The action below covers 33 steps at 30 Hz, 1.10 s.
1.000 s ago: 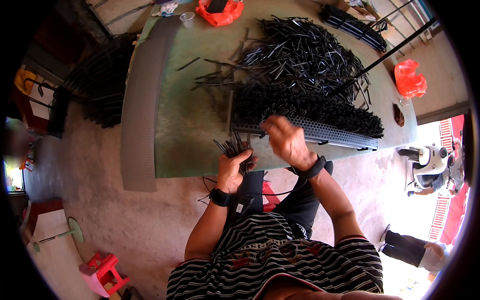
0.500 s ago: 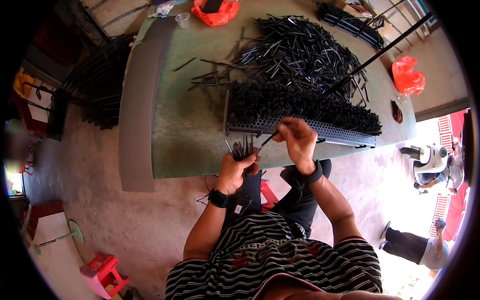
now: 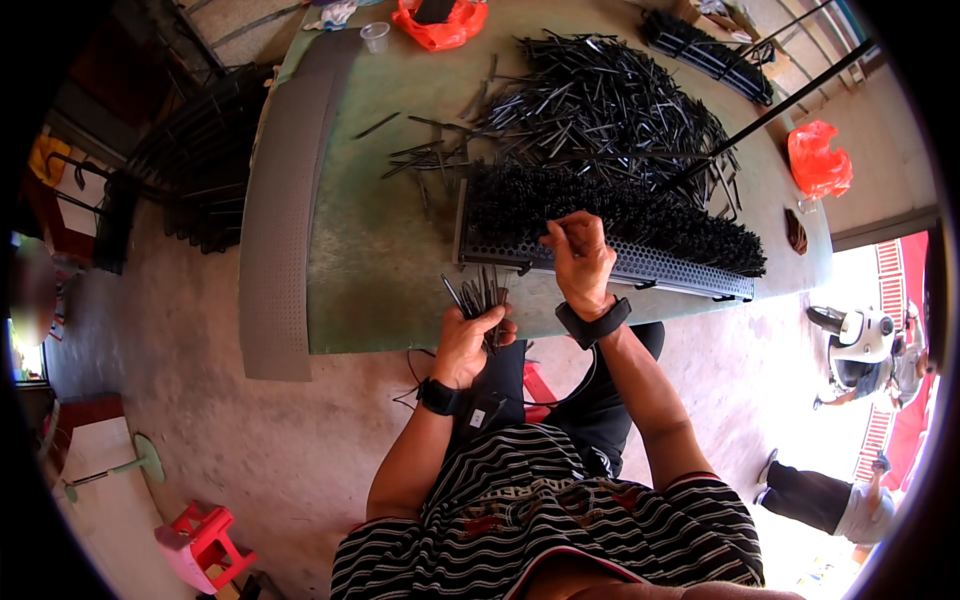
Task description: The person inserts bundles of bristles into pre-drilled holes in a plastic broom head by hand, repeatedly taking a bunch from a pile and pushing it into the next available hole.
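Observation:
My left hand (image 3: 470, 340) is closed around a bunch of thin black strips (image 3: 482, 296), their ends fanning upward, just off the table's near edge. To its right, my right hand (image 3: 582, 262) has its fingers pinched together at the left part of a long perforated metal panel (image 3: 690, 278). Whatever lies between those fingertips is hidden or too small to tell. Dense black bristle-like tufts (image 3: 610, 208) stand up along the panel. Behind it a large heap of loose black strips (image 3: 610, 100) is spread on the green table (image 3: 375, 230).
A grey perforated sheet (image 3: 280, 230) lies along the table's left edge. A clear cup (image 3: 375, 38) and a red plastic bag (image 3: 440, 25) are at the back. Another red bag (image 3: 820, 160) sits at right. A thin black bar (image 3: 790, 100) slants over the heap.
My right hand has moved from beside the bunch, where it held a black strip, up and left to the panel's bristles. My left hand stays nearly in place with the bunch.

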Tool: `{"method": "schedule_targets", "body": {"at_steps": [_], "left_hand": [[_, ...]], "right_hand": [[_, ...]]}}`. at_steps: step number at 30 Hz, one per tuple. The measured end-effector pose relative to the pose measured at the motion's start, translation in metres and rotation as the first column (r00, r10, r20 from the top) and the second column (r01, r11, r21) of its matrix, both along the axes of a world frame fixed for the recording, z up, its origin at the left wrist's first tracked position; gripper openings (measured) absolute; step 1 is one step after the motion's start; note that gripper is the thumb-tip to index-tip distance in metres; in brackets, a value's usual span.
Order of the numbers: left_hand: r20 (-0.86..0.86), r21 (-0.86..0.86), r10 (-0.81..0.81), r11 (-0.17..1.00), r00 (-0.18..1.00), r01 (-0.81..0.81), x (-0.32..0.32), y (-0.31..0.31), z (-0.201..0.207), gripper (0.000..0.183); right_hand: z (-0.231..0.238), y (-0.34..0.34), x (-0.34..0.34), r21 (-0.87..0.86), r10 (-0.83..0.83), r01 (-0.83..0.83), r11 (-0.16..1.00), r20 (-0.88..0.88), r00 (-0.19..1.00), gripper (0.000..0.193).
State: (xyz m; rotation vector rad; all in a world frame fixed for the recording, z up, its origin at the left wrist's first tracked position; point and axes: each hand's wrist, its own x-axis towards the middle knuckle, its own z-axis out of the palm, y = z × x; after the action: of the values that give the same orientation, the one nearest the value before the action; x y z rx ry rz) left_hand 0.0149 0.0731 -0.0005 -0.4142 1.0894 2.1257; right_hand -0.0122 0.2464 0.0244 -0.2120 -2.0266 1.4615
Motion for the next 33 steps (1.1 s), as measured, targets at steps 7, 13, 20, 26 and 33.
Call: {"method": "schedule_targets", "body": {"at_steps": [7,13,20,26,33], "left_hand": [[0.007,0.008,0.028,1.000,1.000,-0.028,-0.001,0.000,0.003,0.022],[0.013,0.013,0.024,1.000,1.000,-0.024,0.000,0.002,0.008,0.023],[-0.024,0.013,-0.007,1.000,1.000,0.007,0.002,0.012,0.009,0.024],[-0.075,-0.027,-0.035,0.999,0.997,0.033,0.002,0.012,0.001,0.028],[-0.087,-0.032,-0.065,0.998,0.994,0.063,0.000,0.009,0.005,0.028]], "right_hand": [[0.023,0.004,-0.005,0.631,0.084,-0.068,0.773,0.005,0.996,0.009],[0.030,0.005,-0.006,0.663,0.065,-0.112,0.740,0.095,0.993,0.012],[0.019,0.002,0.027,-0.225,0.377,-0.303,0.926,0.538,0.754,0.012],[0.027,-0.005,0.019,-0.090,0.040,-0.033,0.995,0.075,0.996,0.016],[0.010,-0.004,0.014,0.330,0.040,-0.024,0.944,-0.040,0.998,0.012]]}}
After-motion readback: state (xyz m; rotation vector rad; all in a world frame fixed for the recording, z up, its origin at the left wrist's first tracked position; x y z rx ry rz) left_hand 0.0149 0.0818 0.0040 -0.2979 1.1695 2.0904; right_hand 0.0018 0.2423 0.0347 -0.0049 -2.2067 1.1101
